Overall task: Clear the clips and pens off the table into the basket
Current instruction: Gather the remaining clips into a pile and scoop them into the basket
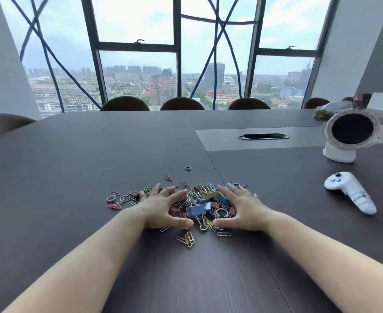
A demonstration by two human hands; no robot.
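Two bare forearms reach forward from the bottom edge over a dark wood-grain table (73, 177). The left hand (163, 208) and right hand (242, 208) rest on either side of a heap of coloured paper clips and binder clips (202, 204) at the table's middle. The fingers are spread and only lightly bent, the thumbs point toward each other, and the hands cup the heap without gripping any clip. A few loose paper clips (187, 239) lie just nearer than the thumbs, and more are scattered left of the left hand. A white game controller (351, 193) lies well apart to the right.
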